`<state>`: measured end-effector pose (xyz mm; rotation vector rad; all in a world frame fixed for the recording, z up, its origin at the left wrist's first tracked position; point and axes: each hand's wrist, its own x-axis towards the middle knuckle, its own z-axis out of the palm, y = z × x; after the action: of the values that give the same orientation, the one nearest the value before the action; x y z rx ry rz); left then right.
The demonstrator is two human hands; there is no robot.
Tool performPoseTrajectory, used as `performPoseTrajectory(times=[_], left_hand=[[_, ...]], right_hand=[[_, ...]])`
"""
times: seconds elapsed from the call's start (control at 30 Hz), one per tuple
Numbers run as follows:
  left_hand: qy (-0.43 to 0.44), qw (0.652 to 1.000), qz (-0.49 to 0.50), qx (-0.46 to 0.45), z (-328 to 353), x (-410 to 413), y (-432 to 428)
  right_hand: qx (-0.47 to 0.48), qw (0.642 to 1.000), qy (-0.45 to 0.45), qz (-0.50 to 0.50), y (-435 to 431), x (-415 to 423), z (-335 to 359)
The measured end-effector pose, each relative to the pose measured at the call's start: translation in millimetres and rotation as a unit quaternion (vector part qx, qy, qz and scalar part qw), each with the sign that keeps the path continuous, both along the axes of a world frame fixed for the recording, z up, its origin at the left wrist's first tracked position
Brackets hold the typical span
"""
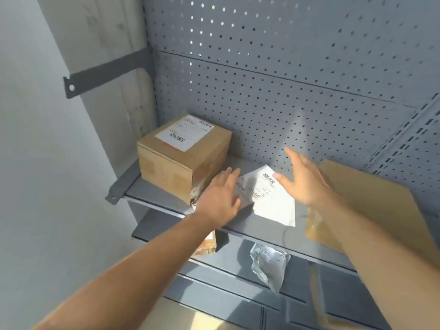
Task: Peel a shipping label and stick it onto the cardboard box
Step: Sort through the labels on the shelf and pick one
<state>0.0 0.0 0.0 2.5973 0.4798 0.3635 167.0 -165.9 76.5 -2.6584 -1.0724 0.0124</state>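
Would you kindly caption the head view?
Both open hands, left hand and right hand, hover over a loose shipping label beside a labelled cardboard box.

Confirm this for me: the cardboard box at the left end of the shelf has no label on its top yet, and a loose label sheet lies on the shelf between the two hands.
Not quite. The head view shows the cardboard box already carrying a label on its top. The rest holds: the loose label sheet lies on the shelf between the left hand and right hand.

Label sheet text is blurring unreadably; flat cardboard at 3 o'clock is being cut off by frame edge.
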Motion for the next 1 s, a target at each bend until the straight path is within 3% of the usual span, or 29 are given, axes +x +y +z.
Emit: performPoseTrajectory(times=[0.17, 0.4, 0.63, 0.83, 1.0], left_hand=[[0.094, 0.995, -0.014, 0.043, -21, 20, 8], [0.054, 0.997, -0.034, 0.053, -32, 28, 0], [0.058, 0.997, -0.05, 0.018, -36, 30, 2], [0.03, 0.999, -0.026, -0.004, -33, 25, -5], [0.008, 1.0, 0.005, 0.015, -29, 37, -20]], right_hand=[[-0.066, 0.994, 0.068, -0.048, 15, 29, -22], [-0.178, 0.971, 0.154, -0.03, 35, 60, -48], [-0.14, 0.985, 0.063, -0.083, 52, 67, -50], [-0.097, 0.991, 0.068, -0.065, 48, 64, -31], [-0.068, 0.997, 0.002, -0.045, 20, 51, -7]])
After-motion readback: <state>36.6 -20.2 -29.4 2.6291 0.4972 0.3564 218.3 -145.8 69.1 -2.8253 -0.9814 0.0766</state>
